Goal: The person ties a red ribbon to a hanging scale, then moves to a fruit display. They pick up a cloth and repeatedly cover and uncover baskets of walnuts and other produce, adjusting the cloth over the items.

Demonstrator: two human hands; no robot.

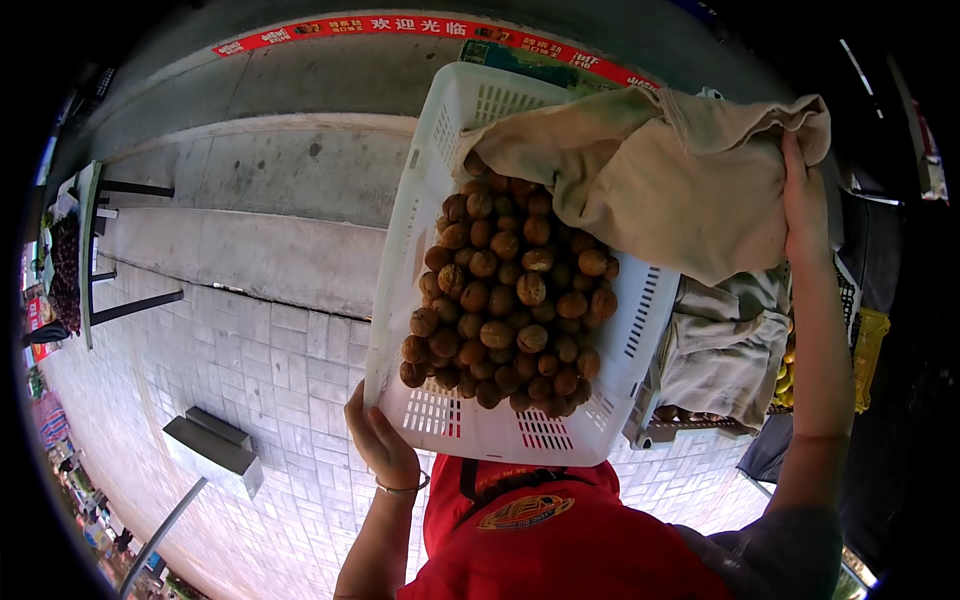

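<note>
A white plastic basket (394, 247) with slotted walls is in front of my body. Its near left corner rests in the grip of my left hand (384, 442), the thumb along the rim. Many round brown walnuts (499, 300) lie heaped in the middle of it. Over its far right part sags a beige cloth sack (697, 187), which covers some of the nuts. My right hand (806, 202) holds the sack's far right end, fingertips hidden in the fold. Whether nuts remain inside the sack cannot be seen.
Right of the basket, another cloth (720, 360) lies over a crate (697, 431) of dark round items. Beyond it are yellow fruit (785, 371) and a yellow crate (870, 360). Concrete steps (300, 172) rise ahead. A metal box on a pole (214, 450) and a produce table (90, 255) stand left.
</note>
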